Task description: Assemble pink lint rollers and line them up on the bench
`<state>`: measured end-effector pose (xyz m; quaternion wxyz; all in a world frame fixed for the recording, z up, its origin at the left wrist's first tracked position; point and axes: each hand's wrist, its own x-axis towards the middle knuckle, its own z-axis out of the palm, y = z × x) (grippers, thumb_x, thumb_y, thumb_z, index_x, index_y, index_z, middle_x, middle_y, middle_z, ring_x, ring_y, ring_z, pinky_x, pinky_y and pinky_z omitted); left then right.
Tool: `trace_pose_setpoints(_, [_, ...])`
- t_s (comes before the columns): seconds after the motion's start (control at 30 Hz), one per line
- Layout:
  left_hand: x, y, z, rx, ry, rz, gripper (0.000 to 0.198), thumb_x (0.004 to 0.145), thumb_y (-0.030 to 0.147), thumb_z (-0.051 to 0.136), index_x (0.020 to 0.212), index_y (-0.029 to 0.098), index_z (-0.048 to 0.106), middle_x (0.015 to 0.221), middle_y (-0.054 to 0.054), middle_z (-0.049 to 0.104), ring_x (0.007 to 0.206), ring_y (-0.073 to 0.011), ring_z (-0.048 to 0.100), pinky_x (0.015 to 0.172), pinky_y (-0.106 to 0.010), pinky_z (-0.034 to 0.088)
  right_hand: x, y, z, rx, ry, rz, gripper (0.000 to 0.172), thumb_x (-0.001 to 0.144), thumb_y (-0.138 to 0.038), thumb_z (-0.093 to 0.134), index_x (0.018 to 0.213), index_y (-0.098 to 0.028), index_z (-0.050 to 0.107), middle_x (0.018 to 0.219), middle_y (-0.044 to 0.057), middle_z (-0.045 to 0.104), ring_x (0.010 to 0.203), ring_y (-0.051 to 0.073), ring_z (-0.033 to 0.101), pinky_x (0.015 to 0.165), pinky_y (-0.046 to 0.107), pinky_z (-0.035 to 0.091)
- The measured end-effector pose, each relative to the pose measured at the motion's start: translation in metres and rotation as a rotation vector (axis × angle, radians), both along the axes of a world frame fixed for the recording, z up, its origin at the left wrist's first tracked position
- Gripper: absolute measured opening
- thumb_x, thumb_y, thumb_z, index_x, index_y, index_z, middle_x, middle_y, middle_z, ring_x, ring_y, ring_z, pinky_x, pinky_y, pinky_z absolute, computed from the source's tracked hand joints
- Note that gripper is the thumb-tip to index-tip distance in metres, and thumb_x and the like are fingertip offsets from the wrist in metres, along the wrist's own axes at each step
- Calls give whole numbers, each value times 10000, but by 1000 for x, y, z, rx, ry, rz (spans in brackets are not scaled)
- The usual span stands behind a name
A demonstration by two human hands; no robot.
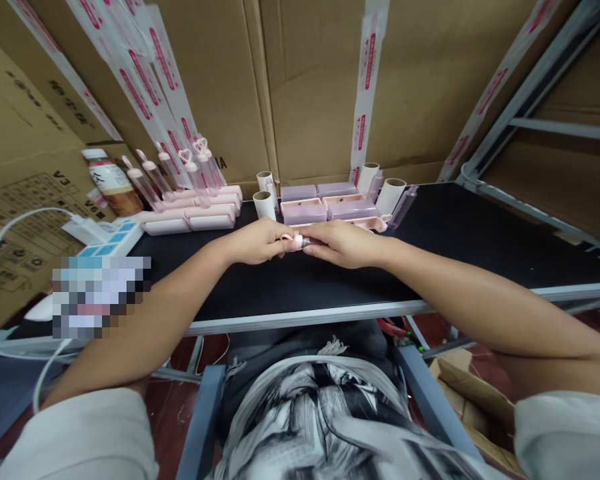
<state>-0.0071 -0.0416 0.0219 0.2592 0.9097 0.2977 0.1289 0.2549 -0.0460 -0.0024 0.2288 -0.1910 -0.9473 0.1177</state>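
Note:
My left hand [260, 241] and my right hand [341, 244] meet over the black table [455, 233], fingers curled. Between them they pinch a small pink handle piece [297, 240] with a clear stem; the left fingers hold its pink end, the right fingers its clear end. Just behind the hands lie pink and lilac cases [325, 203] and white paper rolls [265, 203]. To the left lie finished pink rollers [190, 217], with heart-topped handles [195, 163] sticking up.
Taped cardboard boxes [300, 87] wall the back and left. A drink bottle [111, 183] and a blue-and-white power strip [110, 241] with a white cable sit at the left. A metal shelf frame [520, 100] rises at the right. An open carton [475, 400] is below.

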Motion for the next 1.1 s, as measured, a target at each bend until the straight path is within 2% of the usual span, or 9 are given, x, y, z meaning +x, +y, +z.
trace_pose_setpoints(0.2, [4, 0, -2, 154, 1, -86, 358, 1058, 442, 524, 834, 190, 645, 703, 11, 616, 617, -135, 518, 662, -261, 403, 1, 1, -3, -2, -41, -23, 245, 1090, -342, 556, 1134, -154, 707, 1045, 141, 801, 841, 233, 683, 769, 317, 446])
trace_pose_setpoints(0.33, [6, -2, -1, 209, 35, -112, 334, 1062, 395, 495, 829, 191, 620, 673, 16, 567, 594, -134, 486, 643, -268, 371, 1, 0, -4, -24, -52, -17, 263, 1098, -352, 539, 1145, -145, 696, 1091, 156, 792, 903, 247, 702, 817, 333, 479])
trace_pose_setpoints(0.47, [6, -4, 0, 241, 72, -115, 342, 1056, 366, 480, 768, 198, 555, 631, 20, 514, 568, -134, 450, 617, -277, 337, 0, -1, -3, -28, -64, -14, 269, 1100, -365, 528, 1072, -151, 689, 1042, 145, 771, 876, 236, 688, 821, 335, 488])
trace_pose_setpoints(0.63, [6, -7, 2, 248, 112, -129, 322, 1047, 333, 481, 765, 199, 560, 646, 4, 559, 575, -140, 473, 628, -284, 348, -2, -1, -6, -85, -34, 42, 287, 1105, -383, 517, 1047, -151, 675, 983, 121, 744, 833, 213, 653, 792, 319, 468])
trace_pose_setpoints(0.8, [4, -7, 2, 231, 87, -108, 331, 1050, 366, 505, 782, 192, 592, 677, -6, 607, 604, -141, 507, 647, -275, 372, -5, 1, -11, -169, 88, 93, 294, 1097, -427, 548, 951, -180, 610, 823, 24, 643, 727, 150, 541, 711, 274, 413])
trace_pose_setpoints(0.9, [6, -6, 1, 224, 1, -115, 371, 1055, 400, 514, 757, 190, 579, 652, 5, 578, 590, -129, 478, 641, -266, 374, -4, 2, -12, -328, 162, 86, 411, 1094, -550, 560, 897, -190, 574, 759, -12, 573, 674, 122, 502, 648, 251, 409])
trace_pose_setpoints(1.0, [7, -8, 6, 199, 15, -122, 364, 1047, 407, 538, 772, 183, 617, 641, 6, 578, 583, -124, 483, 630, -263, 375, -5, 1, -12, -690, 98, 79, 498, 1062, -668, 588, 885, -204, 549, 677, -55, 520, 509, 88, 457, 486, 230, 363])
trace_pose_setpoints(1.07, [5, -10, 14, 73, 64, -96, 396, 1046, 471, 562, 795, 179, 658, 650, -4, 612, 590, -130, 531, 615, -255, 394, -7, -1, -11, -876, 89, 77, 549, 1025, -739, 606, 914, -205, 551, 690, -59, 547, 436, 75, 447, 411, 227, 338])
trace_pose_setpoints(1.1, [1, -11, 19, -23, 98, -76, 427, 1040, 519, 578, 804, 178, 680, 665, -15, 643, 591, -135, 557, 601, -253, 408, -9, -3, -10, -912, 84, 86, 578, 1013, -769, 599, 929, -199, 566, 711, -46, 578, 435, 79, 476, 402, 227, 349])
